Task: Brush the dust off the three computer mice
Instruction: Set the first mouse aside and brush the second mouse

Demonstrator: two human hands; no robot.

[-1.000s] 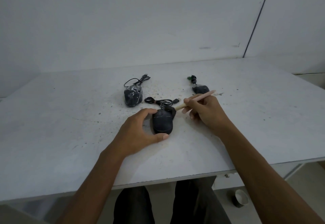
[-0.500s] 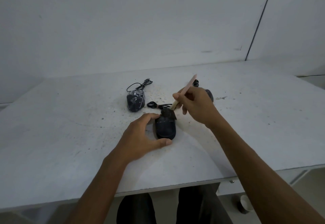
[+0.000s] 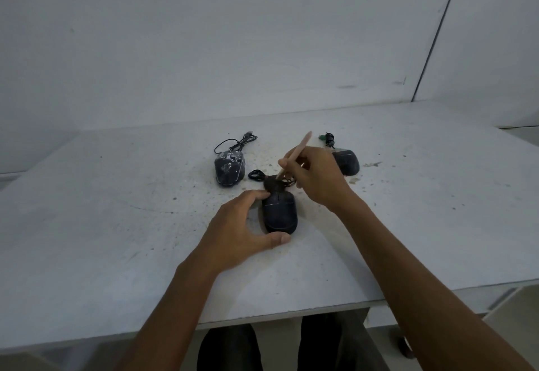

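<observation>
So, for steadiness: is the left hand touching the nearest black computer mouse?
Touching. Head view: the left hand grips the black computer mouse, thumb at its rear.

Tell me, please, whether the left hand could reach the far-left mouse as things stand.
Probably yes: only bare table lies between the left hand, which holds the near mouse, and the far-left mouse; the right hand and brush are aside.

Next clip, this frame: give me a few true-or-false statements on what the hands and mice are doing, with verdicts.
1. The right hand holds the brush. True.
2. The left hand is idle. False: it grips the middle mouse.
3. The brush bristles are at the middle mouse's cable end. True.
4. All three mice are fully in view. False: the right hand partly hides the right mouse.
</observation>
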